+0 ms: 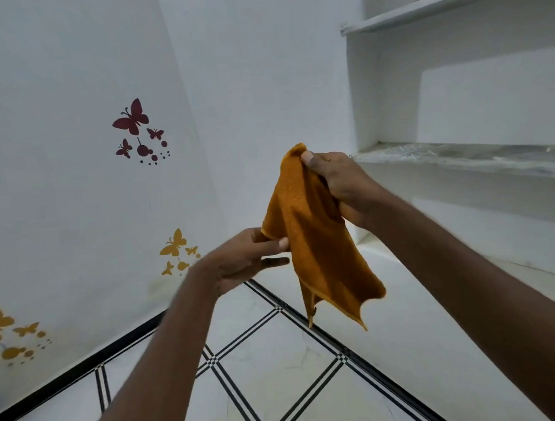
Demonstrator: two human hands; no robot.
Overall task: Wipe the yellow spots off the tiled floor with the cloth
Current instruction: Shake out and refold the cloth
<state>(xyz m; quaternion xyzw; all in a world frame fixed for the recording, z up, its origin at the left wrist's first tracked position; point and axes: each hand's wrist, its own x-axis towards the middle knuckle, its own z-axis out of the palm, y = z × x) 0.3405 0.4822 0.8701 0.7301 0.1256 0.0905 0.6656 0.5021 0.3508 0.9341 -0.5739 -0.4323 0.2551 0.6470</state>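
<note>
Cloth (318, 240), mustard, hangs in midair with its long axis running from 12 to 6 o'clock. Right hand (344, 185) clamps the top corner; left hand (243, 259) pinches its 9 o'clock edge. Tiled floor (282, 376) lies well below.

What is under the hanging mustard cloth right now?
Under the mustard-yellow terry cloth lies white tiled floor with black striped borders. No yellow spots show there; whatever lies directly behind the cloth is covered.
</note>
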